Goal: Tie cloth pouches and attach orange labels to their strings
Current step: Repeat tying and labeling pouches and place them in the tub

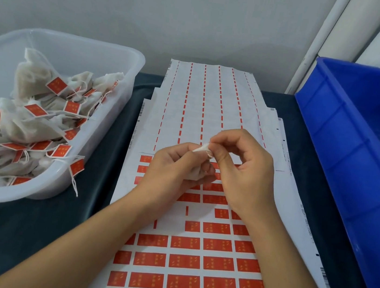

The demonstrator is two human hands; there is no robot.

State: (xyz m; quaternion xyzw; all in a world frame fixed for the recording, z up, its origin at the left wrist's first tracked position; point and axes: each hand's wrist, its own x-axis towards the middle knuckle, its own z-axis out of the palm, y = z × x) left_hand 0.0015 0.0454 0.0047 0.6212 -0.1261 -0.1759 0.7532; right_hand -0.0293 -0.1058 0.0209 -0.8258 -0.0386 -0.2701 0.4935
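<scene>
The scene is lit evenly by soft, cool, diffuse light; no single source can be identified. Only faint shadows are cast beneath the hands and along the dark counter (25, 230). No harsh glare is seen, though the clear tub (132, 62) is rendered milky. Slight softness is noted throughout, and fine print on the label sheets (191, 266) is smeared. Straight edges are bowed by wide-angle distortion towards the frame borders.
</scene>
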